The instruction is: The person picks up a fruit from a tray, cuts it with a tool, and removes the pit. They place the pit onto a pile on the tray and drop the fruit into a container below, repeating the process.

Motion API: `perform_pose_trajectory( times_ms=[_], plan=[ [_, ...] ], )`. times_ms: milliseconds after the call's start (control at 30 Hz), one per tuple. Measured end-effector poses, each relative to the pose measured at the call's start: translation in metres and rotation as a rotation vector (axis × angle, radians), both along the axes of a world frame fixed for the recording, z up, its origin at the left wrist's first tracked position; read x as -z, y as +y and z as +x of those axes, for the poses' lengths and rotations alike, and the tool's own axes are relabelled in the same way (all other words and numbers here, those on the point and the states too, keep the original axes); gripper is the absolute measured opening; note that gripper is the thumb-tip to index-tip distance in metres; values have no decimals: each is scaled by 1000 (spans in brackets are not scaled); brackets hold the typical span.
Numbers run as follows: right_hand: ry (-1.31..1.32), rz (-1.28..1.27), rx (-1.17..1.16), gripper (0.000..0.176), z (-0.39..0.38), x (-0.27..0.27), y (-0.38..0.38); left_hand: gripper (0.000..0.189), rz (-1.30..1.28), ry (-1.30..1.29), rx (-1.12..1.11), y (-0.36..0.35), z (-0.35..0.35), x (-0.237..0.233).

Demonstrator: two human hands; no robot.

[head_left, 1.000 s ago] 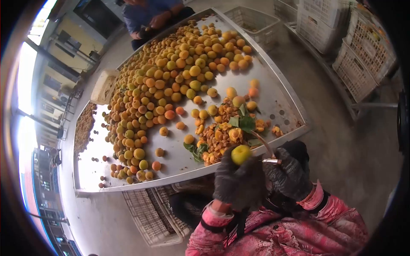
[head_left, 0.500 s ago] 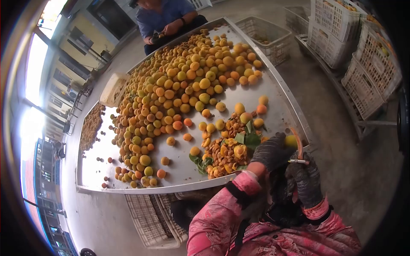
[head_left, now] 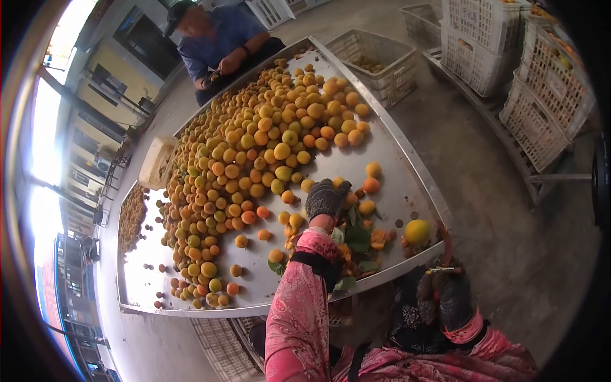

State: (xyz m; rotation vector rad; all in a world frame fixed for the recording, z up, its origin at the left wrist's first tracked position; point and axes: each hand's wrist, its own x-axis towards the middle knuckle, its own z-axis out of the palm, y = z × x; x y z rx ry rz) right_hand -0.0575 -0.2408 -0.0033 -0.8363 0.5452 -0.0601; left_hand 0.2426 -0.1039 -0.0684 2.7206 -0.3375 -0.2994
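Observation:
My left hand (head_left: pixel 326 198), in a dark grey glove, reaches over the metal-topped table. Its thumb and fingers are apart beside an apricot (head_left: pixel 338 182); the fingertips are partly hidden. Below that wrist lies a heap of split apricot pieces (head_left: pixel 379 239) with green leaves (head_left: pixel 358 239). At the near right corner a large yellow apricot (head_left: pixel 417 232) shows, apart from both hands. My right hand (head_left: pixel 443 294), gloved too, is closed low by the table's edge. It grips a curved brownish tool (head_left: pixel 447 247) with a small metal crosspiece (head_left: pixel 443 270).
Whole apricots (head_left: pixel 223 165) cover much of the rimmed table (head_left: pixel 398 159). A pale plastic container (head_left: pixel 157 162) stands at its left side. Across the table sits another person (head_left: pixel 219 44). Plastic crates (head_left: pixel 375 79) stand beyond the right rim; stacked crates (head_left: pixel 474 60) fill a cart (head_left: pixel 503 140).
My left hand has left the yellow apricot near the tool and moved left and forward to the apricots past the heap. My right hand stays low with the tool. The camera view has shifted.

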Motion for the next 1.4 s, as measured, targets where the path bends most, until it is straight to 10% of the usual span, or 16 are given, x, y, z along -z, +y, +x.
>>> perform_pose_trajectory(
  times_ms=[133,233,533,800,933,1000,1167,1300,1400],
  plan=[
    [-21,24,-41,18,-1,-4,1,48,-2,-56,59,-4,-8,-4],
    [-68,21,-63,14,5,-12,3,34,-860,277,-63,3,-36,-46],
    [-313,-422,-184,12,32,-29,41,55,-1496,378,90,71,-146,-101],
    [-602,-973,-223,20,30,-21,81,48,-1990,633,-505,74,-213,-119],
    [-687,-987,-235,27,26,-39,92,46,-2078,796,-354,86,-221,-101],
    [-600,-861,-269,29,23,-39,95,47,-1735,211,-419,77,-223,-99],
    [-935,-1752,-83,34,26,-13,91,44,-1962,459,-486,88,-232,-115],
    [-920,-1711,-73,37,23,-17,96,41,-2269,814,-364,103,-232,-90],
    [-909,-1656,-103,37,21,-15,100,41,-2076,575,-468,105,-226,-71]
  ],
)
